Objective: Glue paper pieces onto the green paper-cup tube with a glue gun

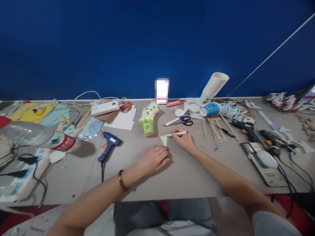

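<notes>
My right hand is closed on a white marker with a green end, its tip at a small pale green-white paper piece. My left hand lies at the near side of that piece, fingers together and curled. A bit of green shows under its fingertips; most of what it holds is hidden. Just beyond the hands, green patterned paper cups lie nested on the grey table. Black-handled scissors and a blue-capped marker are behind my right hand.
A blue glue gun, a water bottle and a power strip are at left. A phone stands at the back, near stacked white cups. Blue cups, sticks, black glue guns and another phone are at right.
</notes>
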The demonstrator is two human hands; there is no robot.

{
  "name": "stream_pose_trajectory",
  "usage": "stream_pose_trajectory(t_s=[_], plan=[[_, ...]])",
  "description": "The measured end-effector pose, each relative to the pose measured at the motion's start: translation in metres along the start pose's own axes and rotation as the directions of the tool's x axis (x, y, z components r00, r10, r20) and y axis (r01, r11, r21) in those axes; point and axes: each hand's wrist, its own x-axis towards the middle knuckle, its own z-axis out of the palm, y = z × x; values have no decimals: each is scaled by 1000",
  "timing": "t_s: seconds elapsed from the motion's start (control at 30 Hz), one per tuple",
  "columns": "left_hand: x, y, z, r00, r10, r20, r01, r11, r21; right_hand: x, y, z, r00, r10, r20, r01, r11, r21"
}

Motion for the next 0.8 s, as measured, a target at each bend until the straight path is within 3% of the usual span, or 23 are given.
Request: stream_pose_trajectory(t_s=[0.17, 0.8], plan=[[0, 0, 0, 1000, -1, 17, 1, 1000, -1, 1, 3, -1, 997, 39, -64, -35, 998, 57], [-1, 0, 1, 1000, -15, 27, 15, 1000, 11, 0, 1, -1, 1000, -11, -15, 11, 1000, -1]])
